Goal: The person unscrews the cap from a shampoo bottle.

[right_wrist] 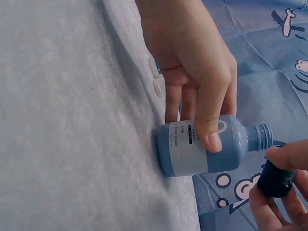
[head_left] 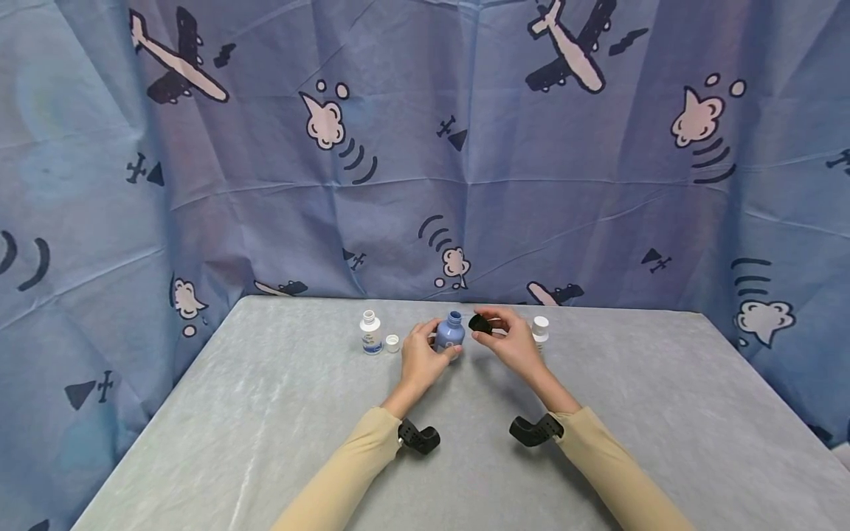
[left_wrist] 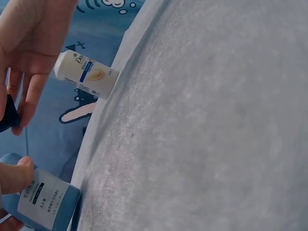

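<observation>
A blue bottle [head_left: 450, 333] with a bare threaded neck stands upright on the table, and my left hand [head_left: 423, 357] grips it round the body. In the right wrist view the left thumb presses on the label of this bottle [right_wrist: 187, 161]. Just right of the bottle's neck, my right hand [head_left: 514, 345] pinches a black cap [head_left: 479, 324] between thumb and fingers, apart from the neck. The cap [right_wrist: 275, 180] is tilted in the fingers. Behind the right hand is a white bottle [head_left: 541, 327] with its white cap on, partly hidden by that hand.
Left of my left hand stands an uncapped white bottle [head_left: 370, 335] with blue print. Beside it a small white cap [head_left: 392, 343] lies on the table. The light grey table [head_left: 279, 428] ends at a blue patterned curtain [head_left: 398, 147].
</observation>
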The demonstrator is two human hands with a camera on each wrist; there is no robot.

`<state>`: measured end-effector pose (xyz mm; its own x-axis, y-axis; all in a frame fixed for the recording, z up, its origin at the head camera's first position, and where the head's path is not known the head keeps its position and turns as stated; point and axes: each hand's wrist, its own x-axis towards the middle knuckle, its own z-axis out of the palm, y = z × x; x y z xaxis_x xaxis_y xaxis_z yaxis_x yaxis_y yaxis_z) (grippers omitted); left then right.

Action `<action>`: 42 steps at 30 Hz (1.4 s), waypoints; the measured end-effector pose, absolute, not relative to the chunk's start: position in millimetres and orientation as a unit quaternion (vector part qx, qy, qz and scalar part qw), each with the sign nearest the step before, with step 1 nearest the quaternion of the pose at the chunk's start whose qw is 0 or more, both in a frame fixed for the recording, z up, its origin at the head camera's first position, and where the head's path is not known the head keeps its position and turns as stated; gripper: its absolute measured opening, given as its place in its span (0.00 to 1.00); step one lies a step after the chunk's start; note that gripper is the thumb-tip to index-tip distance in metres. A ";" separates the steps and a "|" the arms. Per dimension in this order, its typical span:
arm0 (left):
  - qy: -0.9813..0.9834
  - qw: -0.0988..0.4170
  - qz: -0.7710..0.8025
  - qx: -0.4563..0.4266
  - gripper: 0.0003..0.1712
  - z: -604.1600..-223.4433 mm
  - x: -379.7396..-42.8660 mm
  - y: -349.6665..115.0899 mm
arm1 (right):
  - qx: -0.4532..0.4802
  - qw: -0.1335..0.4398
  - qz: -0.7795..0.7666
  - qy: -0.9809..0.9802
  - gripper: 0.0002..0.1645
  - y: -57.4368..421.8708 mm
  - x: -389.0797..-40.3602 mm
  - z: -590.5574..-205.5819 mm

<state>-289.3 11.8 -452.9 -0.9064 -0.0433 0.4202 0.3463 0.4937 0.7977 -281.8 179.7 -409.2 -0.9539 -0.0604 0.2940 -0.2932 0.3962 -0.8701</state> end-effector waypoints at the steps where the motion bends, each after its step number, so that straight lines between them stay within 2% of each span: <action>1: -0.841 0.197 -0.496 -0.089 0.29 -453.7 -289.6 11.6 | 0.107 0.106 0.538 -0.829 0.27 179.7 -281.9 -409.9; 13: -0.838 0.185 -0.508 -0.074 0.31 -457.0 -288.2 9.2 | 0.098 0.122 0.507 -0.848 0.25 179.4 -286.5 -414.7; 25: -0.832 0.170 -0.521 -0.088 0.34 -456.6 -283.5 2.8 | 0.105 0.103 0.478 -0.866 0.25 178.9 -290.3 -420.3; 35: -0.831 0.163 -0.526 -0.078 0.31 -455.9 -279.8 -2.8 | 0.124 0.070 0.441 -0.886 0.23 180.5 -294.4 -430.7; 42: -0.833 0.140 -0.531 -0.064 0.26 -451.1 -277.0 -8.0 | 0.148 0.041 0.405 -0.901 0.21 182.8 -297.9 -434.0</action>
<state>-277.0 -8.0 -451.1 -0.9527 -0.0421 0.3010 0.2549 0.4283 0.8669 -297.9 182.8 -434.0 -0.9529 -0.2330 0.1944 -0.3000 0.6274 -0.7186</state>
